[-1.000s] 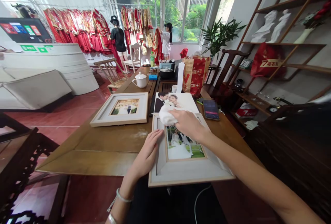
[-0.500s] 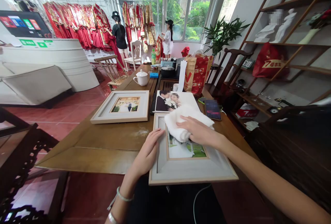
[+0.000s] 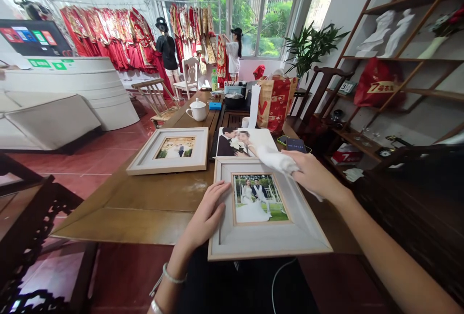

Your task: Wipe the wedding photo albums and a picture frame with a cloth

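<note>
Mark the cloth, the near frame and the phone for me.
cloth [image 3: 277, 160], head view, on the white bunched part ahead of the right hand's fingers.
near frame [image 3: 261, 240], head view, on its bare lower border.
phone [image 3: 295, 144], head view, on the dark screen above the right hand.

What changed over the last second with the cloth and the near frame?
The right hand swept the white cloth off the photo glass, right and away, to the upper right corner of the frame; the photo now shows whole. The left hand stayed flat on the frame's left edge. The other frame did not move.
</note>
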The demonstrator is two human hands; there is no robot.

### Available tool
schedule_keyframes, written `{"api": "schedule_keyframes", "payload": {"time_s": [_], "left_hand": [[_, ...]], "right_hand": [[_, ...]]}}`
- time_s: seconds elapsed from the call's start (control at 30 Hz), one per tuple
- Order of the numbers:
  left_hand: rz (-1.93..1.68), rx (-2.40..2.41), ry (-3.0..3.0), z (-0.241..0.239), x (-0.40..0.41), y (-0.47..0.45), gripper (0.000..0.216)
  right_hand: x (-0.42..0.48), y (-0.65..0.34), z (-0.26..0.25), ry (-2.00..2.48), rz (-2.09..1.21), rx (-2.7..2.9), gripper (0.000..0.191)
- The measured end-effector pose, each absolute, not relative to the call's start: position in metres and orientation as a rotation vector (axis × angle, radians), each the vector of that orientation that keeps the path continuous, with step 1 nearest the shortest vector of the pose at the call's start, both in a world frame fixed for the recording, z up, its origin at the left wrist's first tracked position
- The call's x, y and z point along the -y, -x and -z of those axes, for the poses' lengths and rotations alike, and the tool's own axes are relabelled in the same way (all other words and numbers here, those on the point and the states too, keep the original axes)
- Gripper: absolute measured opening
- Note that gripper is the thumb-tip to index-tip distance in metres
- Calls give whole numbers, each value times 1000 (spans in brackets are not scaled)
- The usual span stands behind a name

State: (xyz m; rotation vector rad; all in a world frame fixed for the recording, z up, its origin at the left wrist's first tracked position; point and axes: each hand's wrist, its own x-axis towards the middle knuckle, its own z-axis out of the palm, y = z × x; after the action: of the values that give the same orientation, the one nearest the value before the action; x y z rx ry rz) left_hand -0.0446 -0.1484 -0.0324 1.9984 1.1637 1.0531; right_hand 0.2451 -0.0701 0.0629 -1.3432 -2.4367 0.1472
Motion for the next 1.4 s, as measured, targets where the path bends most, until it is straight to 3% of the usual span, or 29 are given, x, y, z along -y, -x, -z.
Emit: {"api": "schedule_keyframes", "payload": {"time_s": [0.27,0.5,0.63,0.73,0.93,1.13,1.23,1.4], "left_hand": [[-1073,-1165,-1981,33,147,44,44],[-1085,-1163,-1978,36,147,43,45],[-1083,-1170,-1990,35,148,42,45],[-1078,-1174,-1991,34,148,42,44],[-1067,-1171,-1994,35,147,43,45],[-1059,-1164,-1995,33,149,43,46],[-1069,-1166,-2001,33,149,43,45],[-1085,-1174,-2010,34,148,42,44]], "right_hand": [[72,-182,-19,1196,-340,2751,86],[145,-210,-50,977,-787,2907,90],[183,-245,-72,967,-959,2897,80],[186,-275,-72,1161,-861,2827,69],[123,-287,-42,1561,-266,2535,63],[80,-236,-21,1572,-48,2509,78],[91,-212,-18,1368,-82,2733,86],[141,-197,-37,922,-552,2943,93]]}}
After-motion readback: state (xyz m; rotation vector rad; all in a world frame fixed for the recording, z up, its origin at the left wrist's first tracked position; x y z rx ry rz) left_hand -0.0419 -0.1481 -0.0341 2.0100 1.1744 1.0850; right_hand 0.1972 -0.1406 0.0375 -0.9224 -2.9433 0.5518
